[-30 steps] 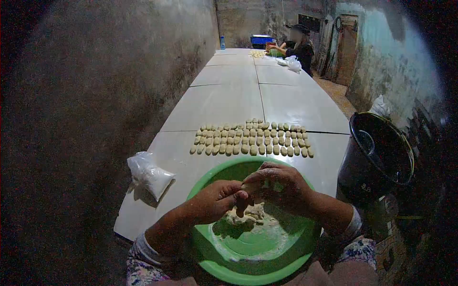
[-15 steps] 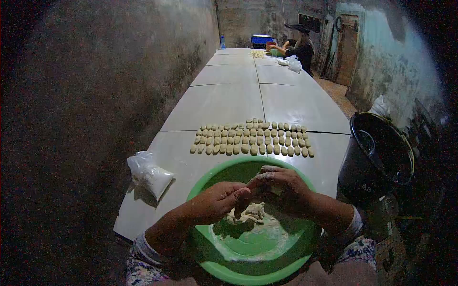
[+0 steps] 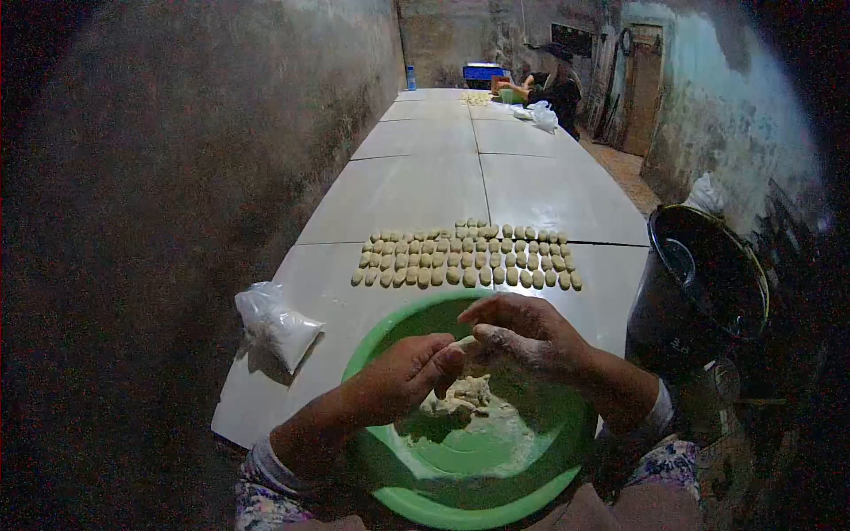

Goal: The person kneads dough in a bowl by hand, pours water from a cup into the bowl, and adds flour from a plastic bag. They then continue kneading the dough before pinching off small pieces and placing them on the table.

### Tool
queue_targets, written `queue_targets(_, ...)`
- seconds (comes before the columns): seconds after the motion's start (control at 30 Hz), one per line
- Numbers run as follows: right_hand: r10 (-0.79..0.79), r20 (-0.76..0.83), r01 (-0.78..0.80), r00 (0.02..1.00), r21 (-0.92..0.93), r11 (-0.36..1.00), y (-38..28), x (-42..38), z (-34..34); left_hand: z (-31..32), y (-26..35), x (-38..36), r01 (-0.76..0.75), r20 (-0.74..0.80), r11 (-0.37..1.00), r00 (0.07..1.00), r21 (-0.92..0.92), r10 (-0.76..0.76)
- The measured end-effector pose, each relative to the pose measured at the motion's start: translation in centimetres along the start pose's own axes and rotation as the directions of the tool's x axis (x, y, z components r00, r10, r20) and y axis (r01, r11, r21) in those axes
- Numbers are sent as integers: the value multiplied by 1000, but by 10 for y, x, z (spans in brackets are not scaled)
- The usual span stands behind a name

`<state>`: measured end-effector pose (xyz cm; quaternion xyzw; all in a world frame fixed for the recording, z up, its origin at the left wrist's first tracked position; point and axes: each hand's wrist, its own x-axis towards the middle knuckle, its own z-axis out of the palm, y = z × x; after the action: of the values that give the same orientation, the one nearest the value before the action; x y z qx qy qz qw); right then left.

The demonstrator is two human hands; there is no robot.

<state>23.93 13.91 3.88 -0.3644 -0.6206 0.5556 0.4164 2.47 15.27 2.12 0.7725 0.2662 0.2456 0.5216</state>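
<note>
A small pale piece of dough [image 3: 466, 342] pokes out from the fingers of my left hand [image 3: 414, 366], which is closed around it above the green basin [image 3: 390, 494]. My right hand [image 3: 529, 334] is beside it, fingers curved and held apart from the thumb, dusted with flour. Its thumb side is right at the end of the dough piece. Below both hands, a lump of loose dough [image 3: 469, 393] lies in the basin amid smears of flour. Just beyond the rim, several rows of small oval dough pieces [image 3: 453, 260] cover a strip of the white table [image 3: 390, 190].
A clear plastic bag of white powder [image 3: 282, 327] sits on the table to the left. On the right stands a large black bucket [image 3: 664, 301]. Another person [image 3: 556, 93] is at the far end, near a blue crate [image 3: 485, 74] and white plastic bags [image 3: 542, 116].
My right hand has opened and lifted slightly away from my left, uncovering the piece of dough. My left hand stays almost in place.
</note>
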Motion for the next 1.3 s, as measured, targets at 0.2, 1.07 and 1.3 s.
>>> queue_targets(0.2,9,149,24,989,-216,976,-6,-5,1,5,1,1,-152,41,977,988,150,147)
queue_targets(1.07,8,273,111,962,-419,901,-1,-3,-1,1,0,-1,16,74,984,997,178,-29)
queue_targets(1.3,-6,327,184,945,-514,838,2,-2,-2,-4,6,0,-21,183,990,983,138,-4)
